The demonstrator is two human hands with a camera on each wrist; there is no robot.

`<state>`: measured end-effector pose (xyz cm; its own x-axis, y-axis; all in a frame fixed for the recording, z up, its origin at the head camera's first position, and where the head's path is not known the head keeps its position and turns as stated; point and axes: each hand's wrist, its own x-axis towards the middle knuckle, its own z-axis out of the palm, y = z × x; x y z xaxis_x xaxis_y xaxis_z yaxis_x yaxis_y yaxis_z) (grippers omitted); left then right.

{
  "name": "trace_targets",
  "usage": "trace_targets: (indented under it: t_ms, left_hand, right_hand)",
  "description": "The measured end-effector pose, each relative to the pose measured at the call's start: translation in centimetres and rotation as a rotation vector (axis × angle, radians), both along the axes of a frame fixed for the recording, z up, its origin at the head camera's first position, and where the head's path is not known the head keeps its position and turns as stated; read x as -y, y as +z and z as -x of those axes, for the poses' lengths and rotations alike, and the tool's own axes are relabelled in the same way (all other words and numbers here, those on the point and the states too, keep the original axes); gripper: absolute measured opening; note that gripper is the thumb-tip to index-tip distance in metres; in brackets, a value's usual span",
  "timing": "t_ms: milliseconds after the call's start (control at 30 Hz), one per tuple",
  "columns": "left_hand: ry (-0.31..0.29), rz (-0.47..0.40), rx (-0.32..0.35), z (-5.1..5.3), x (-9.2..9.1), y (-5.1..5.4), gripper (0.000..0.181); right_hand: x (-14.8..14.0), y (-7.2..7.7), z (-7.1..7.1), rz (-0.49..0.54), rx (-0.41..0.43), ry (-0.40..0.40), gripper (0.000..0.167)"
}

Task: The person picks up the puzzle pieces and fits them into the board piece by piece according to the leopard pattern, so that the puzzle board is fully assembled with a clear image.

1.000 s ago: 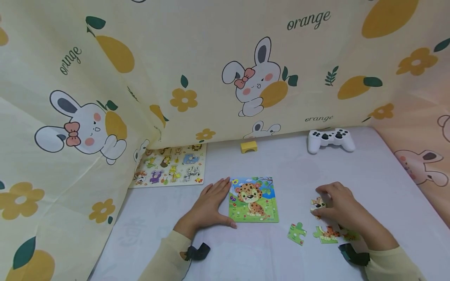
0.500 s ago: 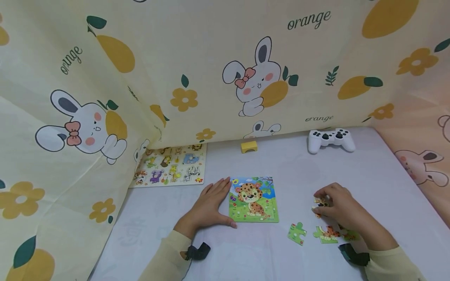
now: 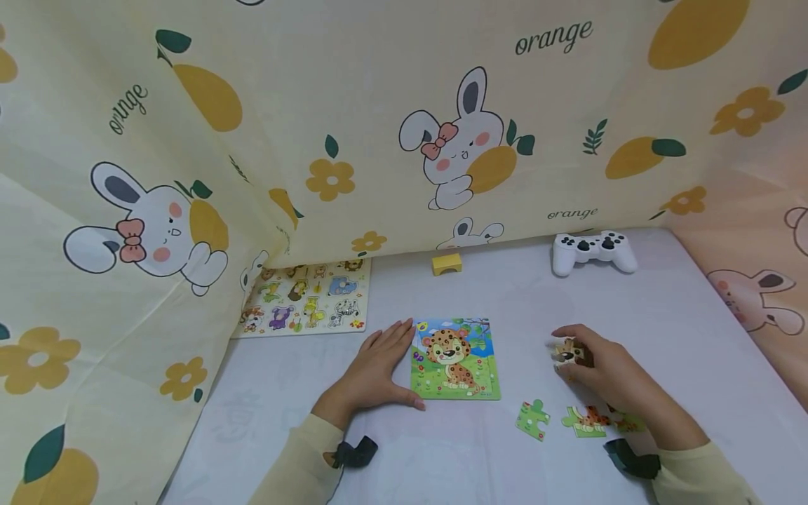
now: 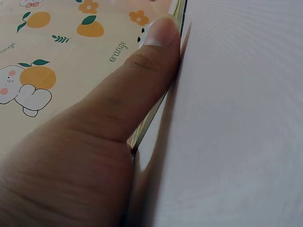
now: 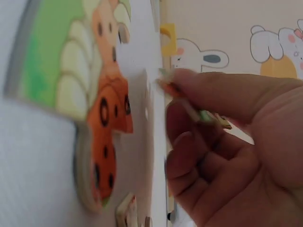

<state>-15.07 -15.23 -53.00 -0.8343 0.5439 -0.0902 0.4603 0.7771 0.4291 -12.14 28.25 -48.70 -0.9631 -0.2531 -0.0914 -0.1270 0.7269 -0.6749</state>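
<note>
Puzzle piece point(image 3: 568, 352) pinched in right hand point(image 3: 612, 363)

We find the piece held between thumb and fingers, right of the leopard board point(image 3: 451, 359) and apart from it. Its face shows tan, white and dark patches; the right wrist view gives us it blurred, nearly edge-on, orange and green. Nearer us lie a green tabbed piece point(image 3: 534, 420) dotted red, an orange spotted piece point(image 3: 587, 421) with pale paws and green ground, and a third piece point(image 3: 628, 423) partly hidden by the wrist.

Left hand point(image 3: 377, 375) lies spread at the leopard board's left edge. Board art: blue sky, grass, seated spotted cub. Farther left, the animal board point(image 3: 362, 298) bears rows of small animals, partly covered by the curtain point(image 3: 379, 140); whether they are loose in recesses, we cannot tell.
</note>
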Motion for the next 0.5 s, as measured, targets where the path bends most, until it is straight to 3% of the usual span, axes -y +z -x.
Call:
trace_targets:
  t_ms: [100, 333, 500]
  left_hand:
    - [0.002, -0.002, 0.006, 0.0, 0.0, 0.1, 0.145]
    - [0.000, -0.008, 0.016, 0.1, 0.0, 0.1, 0.145]
    - [0.001, -0.012, 0.015, 0.1, 0.0, -0.1, 0.145]
  right_hand:
    - [0.2, 0.3, -0.1, 0.011, -0.024, -0.049, 0.056]
    - [0.7, 1.0, -0.4, 0.136, -0.042, -0.098, 0.031]
    - [1.2, 1.4, -0.3, 0.227, -0.024, -0.105, 0.034]
